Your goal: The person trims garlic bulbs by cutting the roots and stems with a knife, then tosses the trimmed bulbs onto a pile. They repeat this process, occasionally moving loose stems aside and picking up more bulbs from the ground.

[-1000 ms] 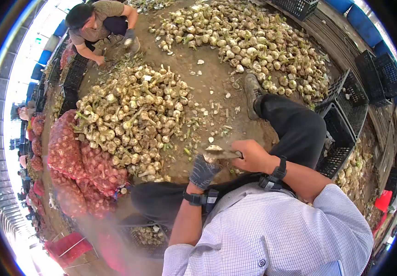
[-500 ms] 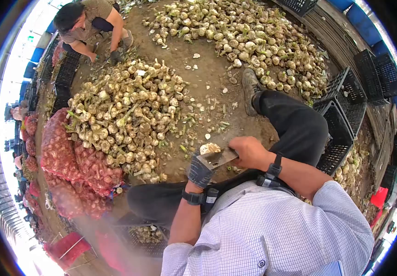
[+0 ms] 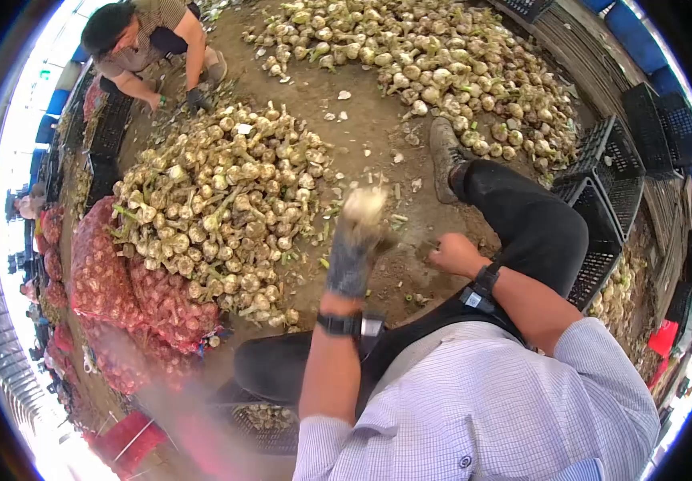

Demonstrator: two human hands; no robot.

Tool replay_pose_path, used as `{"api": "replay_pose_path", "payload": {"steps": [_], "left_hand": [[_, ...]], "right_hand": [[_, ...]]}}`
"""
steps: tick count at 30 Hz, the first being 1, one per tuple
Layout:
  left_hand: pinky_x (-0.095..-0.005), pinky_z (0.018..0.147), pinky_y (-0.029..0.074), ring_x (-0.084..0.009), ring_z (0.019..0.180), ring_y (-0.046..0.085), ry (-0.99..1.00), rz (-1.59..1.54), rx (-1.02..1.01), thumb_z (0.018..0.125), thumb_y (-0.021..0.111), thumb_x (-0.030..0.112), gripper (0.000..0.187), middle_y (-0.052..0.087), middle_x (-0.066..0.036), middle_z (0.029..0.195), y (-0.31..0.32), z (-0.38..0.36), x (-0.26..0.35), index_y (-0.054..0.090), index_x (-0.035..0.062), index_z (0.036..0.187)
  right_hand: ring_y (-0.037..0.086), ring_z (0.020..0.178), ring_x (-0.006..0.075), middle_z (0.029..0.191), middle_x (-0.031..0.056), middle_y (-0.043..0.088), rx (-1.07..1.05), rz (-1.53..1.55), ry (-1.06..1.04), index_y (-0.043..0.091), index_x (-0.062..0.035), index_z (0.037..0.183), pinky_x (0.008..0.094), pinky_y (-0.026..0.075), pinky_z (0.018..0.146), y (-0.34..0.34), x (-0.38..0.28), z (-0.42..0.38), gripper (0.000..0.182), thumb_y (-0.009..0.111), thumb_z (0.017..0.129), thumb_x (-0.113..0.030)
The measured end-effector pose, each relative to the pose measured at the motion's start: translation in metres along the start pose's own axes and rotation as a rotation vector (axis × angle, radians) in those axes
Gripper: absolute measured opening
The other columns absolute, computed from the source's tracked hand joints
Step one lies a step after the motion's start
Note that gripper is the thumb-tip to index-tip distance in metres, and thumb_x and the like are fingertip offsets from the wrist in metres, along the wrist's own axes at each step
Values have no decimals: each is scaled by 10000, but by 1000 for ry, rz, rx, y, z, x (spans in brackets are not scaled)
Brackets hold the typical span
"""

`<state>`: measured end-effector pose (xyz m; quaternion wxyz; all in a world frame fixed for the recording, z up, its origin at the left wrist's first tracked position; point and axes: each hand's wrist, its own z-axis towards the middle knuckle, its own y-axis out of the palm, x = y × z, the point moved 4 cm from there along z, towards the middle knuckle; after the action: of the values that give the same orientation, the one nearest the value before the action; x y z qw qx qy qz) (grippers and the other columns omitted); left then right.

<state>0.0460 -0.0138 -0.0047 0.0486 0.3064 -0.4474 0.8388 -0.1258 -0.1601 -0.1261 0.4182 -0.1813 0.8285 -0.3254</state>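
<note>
My left hand (image 3: 349, 260), in a dark grey glove, is raised in front of me with its fingers closed around a pale garlic bulb (image 3: 364, 205). Both the bulb and the fingers are smeared by motion. To the right, my bare right hand (image 3: 456, 255) is closed in a fist near my knee, gripping a knife whose flat blade is only a dark blur pointing left toward the glove. Beyond my left hand lies a heap of garlic bulbs (image 3: 226, 204) with stems. Cut stem pieces and bits of skin are scattered on the soil between.
A second garlic heap (image 3: 434, 64) spreads at the far right. Black crates (image 3: 594, 216) stand beside my right leg. Red mesh sacks (image 3: 109, 268) of garlic lie at left. Another person (image 3: 157, 40) crouches behind the near heap, a gloved hand at its edge.
My left hand has lifted forward with the garlic bulb, away from the blade. My right hand has drawn slightly right. The other person's head has shifted left.
</note>
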Motion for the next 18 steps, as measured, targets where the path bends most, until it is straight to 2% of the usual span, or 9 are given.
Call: {"api": "replay_pose_path", "payload": {"steps": [3,6,7,8,11,12,13,15,18], "left_hand": [[-339,839,509,-281,991,581,-452,-555,-36,923,602,178,517,581,-129,1180,9,64,-21,394,-8,1358],[-383,907,492,-294,1141,530,-803,-763,184,910,628,178,581,513,-155,1309,62,44,-110,361,32,1405],[-415,944,490,-299,1232,489,-1080,-683,114,904,642,168,668,443,-169,1414,59,22,-127,299,70,1468],[-402,978,450,-309,1241,483,-1229,-552,160,894,644,249,642,452,-188,1409,77,-16,-173,362,19,1423],[-422,1030,389,-326,1271,467,-1515,-95,-31,890,597,428,742,410,-214,1449,93,-96,-255,370,-47,1413],[-509,1023,377,-302,1308,405,-1658,-524,135,927,582,394,697,409,-85,1473,96,-111,-271,275,133,1496],[-470,1021,399,-349,1261,470,-1735,-804,70,915,551,430,678,410,-184,1458,117,-131,-307,376,29,1433],[-481,985,434,-351,1228,493,-1757,-517,240,931,540,420,623,427,-155,1453,111,-133,-318,400,66,1425],[-510,964,452,-341,1210,503,-1765,-330,70,939,543,412,596,436,-132,1447,138,-147,-385,418,77,1416]], "right_hand": [[609,718,445,742,280,620,-31,6,103,650,72,817,492,491,676,-6,-8,-3,340,628,751,-261],[610,718,445,735,279,619,10,31,16,647,67,830,486,493,683,-9,-7,-3,349,630,752,-273],[617,733,440,762,276,628,-22,40,53,657,58,843,486,497,700,-12,-8,-1,341,633,757,-272],[623,747,435,789,273,638,-62,50,94,667,48,856,486,501,716,-16,-12,-3,334,635,762,-271],[629,768,429,809,262,648,-134,49,100,672,35,855,487,506,729,-9,-18,-5,325,636,763,-275],[628,772,428,806,258,648,-130,37,87,669,33,848,488,507,728,-9,-18,-2,324,636,762,-277],[625,778,429,806,251,649,-130,35,65,663,25,826,487,508,725,-4,-16,-1,326,631,758,-292],[622,768,431,801,250,647,-200,75,114,668,6,833,496,502,717,-4,-22,3,334,624,762,-317],[620,756,437,786,253,642,-242,72,128,655,9,828,503,500,714,-2,-24,7,351,618,773,-335]]}}
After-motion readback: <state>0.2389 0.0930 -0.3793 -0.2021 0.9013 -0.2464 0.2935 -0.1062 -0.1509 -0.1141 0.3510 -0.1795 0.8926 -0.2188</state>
